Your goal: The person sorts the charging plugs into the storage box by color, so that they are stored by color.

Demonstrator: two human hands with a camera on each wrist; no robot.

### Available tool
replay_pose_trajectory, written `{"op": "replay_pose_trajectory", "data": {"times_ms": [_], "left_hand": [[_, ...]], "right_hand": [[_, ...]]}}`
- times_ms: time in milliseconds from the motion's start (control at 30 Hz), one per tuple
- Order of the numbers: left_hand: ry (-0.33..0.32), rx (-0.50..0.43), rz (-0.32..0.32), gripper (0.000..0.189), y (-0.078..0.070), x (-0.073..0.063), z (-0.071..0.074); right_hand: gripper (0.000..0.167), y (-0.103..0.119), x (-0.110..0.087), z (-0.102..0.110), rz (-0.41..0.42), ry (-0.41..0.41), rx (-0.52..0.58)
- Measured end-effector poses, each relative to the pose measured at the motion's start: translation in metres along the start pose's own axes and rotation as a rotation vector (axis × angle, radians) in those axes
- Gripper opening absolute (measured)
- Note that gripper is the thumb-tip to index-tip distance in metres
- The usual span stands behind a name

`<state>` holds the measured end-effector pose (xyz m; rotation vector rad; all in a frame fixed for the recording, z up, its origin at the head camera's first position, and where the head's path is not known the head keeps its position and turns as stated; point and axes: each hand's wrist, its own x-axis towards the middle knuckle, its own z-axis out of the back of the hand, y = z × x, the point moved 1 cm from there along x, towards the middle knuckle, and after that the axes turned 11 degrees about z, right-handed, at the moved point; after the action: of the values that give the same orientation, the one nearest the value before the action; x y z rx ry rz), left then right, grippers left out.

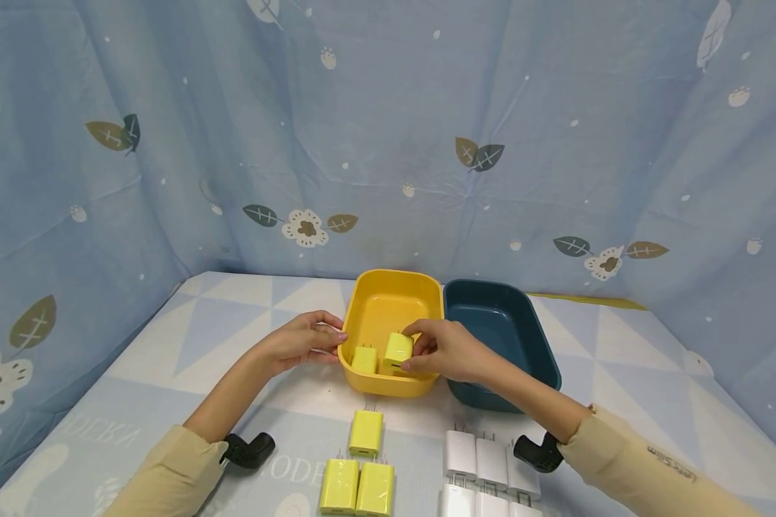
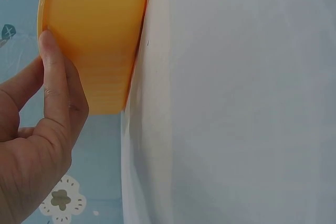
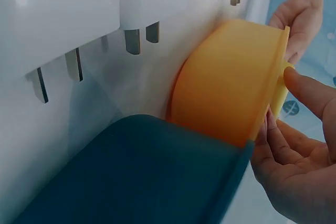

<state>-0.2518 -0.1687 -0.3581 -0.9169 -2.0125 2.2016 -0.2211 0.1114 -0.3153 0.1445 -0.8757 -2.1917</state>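
My right hand [image 1: 452, 350] pinches a yellow USB wall charger [image 1: 398, 350] between thumb and fingers, low inside the yellow bin [image 1: 394, 388]. A second yellow charger [image 1: 364, 360] rests in the bin's near left corner, its prongs pointing away. At the bin's left side, my left hand [image 1: 305, 339] holds the rim. In the left wrist view, the fingers of the left hand [image 2: 47, 114] lie against the rim and outer wall of the yellow bin [image 2: 100, 40]. The right wrist view shows the held charger [image 3: 282, 93] partly hidden behind the bin's rim.
A dark blue bin [image 1: 500, 337] stands directly right of the yellow one, under my right forearm. Three yellow chargers [image 1: 366, 433] lie on the patterned tablecloth in front. Several white chargers [image 1: 492, 463] sit in rows at front right. A blue curtain [image 1: 388, 143] hangs behind.
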Motion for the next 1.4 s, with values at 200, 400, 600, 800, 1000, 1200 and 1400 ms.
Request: {"op": "replay_pose_trajectory", "data": {"times_ms": [200, 400, 600, 800, 1000, 1200, 1400], "left_hand": [[0.004, -0.005, -0.001, 0.034, 0.001, 0.001, 0.0], [-0.006, -0.005, 0.0, 0.033, 0.001, 0.0, 0.001], [-0.012, -0.001, 0.007, 0.034, 0.001, 0.0, 0.001], [-0.008, -0.004, 0.006, 0.034, 0.001, 0.0, 0.001], [-0.008, -0.001, 0.006, 0.034, 0.001, 0.001, 0.001], [-0.009, -0.001, 0.008, 0.034, 0.002, 0.001, 0.002], [-0.005, -0.003, 0.01, 0.035, 0.002, 0.002, 0.002]], "right_hand": [[0.051, -0.006, 0.007, -0.005, -0.022, 0.002, -0.028], [0.049, -0.005, 0.015, -0.009, -0.038, 0.012, -0.032], [0.046, -0.003, 0.018, -0.012, -0.03, 0.039, -0.035], [0.046, -0.004, 0.021, -0.016, -0.04, 0.052, -0.053], [0.046, -0.005, 0.022, -0.019, -0.053, 0.07, -0.071], [0.045, -0.005, 0.023, -0.022, -0.045, 0.079, -0.08], [0.043, -0.006, 0.024, -0.024, -0.066, 0.089, -0.092]]}}
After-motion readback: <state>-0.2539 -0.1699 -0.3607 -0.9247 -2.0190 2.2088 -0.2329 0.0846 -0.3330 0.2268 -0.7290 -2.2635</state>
